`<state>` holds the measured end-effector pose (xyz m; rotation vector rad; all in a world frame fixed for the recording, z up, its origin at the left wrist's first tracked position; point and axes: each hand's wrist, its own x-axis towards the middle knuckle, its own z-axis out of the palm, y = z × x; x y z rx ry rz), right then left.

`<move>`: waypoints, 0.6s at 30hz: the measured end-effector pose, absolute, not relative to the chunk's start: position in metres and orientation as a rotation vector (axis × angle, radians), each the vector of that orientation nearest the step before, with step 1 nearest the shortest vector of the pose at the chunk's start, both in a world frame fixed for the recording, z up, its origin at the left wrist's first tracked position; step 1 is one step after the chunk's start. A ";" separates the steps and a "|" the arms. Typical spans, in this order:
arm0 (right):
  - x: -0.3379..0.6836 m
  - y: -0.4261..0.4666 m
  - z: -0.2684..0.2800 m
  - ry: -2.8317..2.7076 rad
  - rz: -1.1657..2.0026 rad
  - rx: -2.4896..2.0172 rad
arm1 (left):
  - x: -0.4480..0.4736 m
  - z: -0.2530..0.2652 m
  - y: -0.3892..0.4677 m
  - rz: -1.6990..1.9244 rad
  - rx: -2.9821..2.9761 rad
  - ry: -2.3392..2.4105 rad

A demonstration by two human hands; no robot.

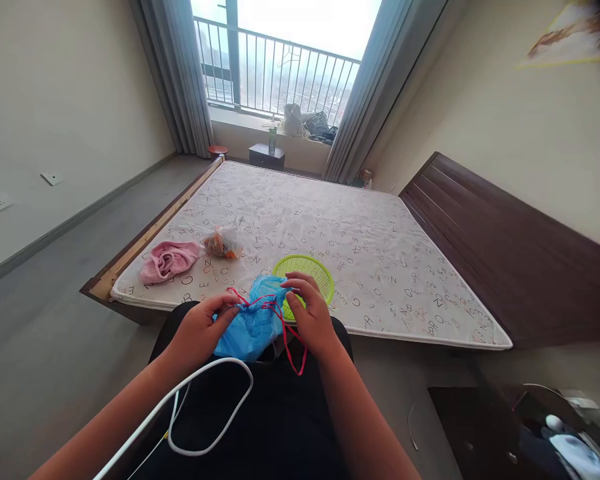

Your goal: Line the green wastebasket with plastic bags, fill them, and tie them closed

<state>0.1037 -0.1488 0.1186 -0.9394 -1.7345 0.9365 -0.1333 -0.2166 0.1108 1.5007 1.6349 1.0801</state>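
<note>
A blue plastic bag (pixel 245 337) rests at my lap, gathered at its neck, with a red string (pixel 284 327) tied around it. The string's loose loop hangs down on the right side. My left hand (pixel 203 327) pinches the red string at the left of the neck, thumb and forefinger together. On the other side, my right hand (pixel 310 313) has its fingers closed on the bag's gathered top edge. Just behind the bag and partly hidden by it and my right hand, a lime-green plastic basket (pixel 325 277) sits on the mattress edge.
The mattress (pixel 360 240) is printed with letters. On it lie a pink cloth (pixel 170 261) and a clear plastic bag (pixel 224 241) with orange and brown contents. A white cable (pixel 207 450) loops across my lap. A dark cabinet (pixel 455 427) stands at lower right.
</note>
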 end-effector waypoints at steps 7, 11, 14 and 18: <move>0.092 -0.161 0.126 -2.124 1.222 -0.913 | -0.143 0.119 -0.226 1.138 1.674 1.604; 0.085 -0.164 0.128 -1.994 1.173 -0.853 | -0.144 0.118 -0.226 1.241 1.569 1.582; 0.073 -0.169 0.124 -1.930 1.291 -0.836 | -0.139 0.114 -0.225 1.226 1.588 1.442; 0.073 -0.168 0.121 -1.935 1.271 -0.940 | -0.139 0.115 -0.224 1.277 1.630 1.564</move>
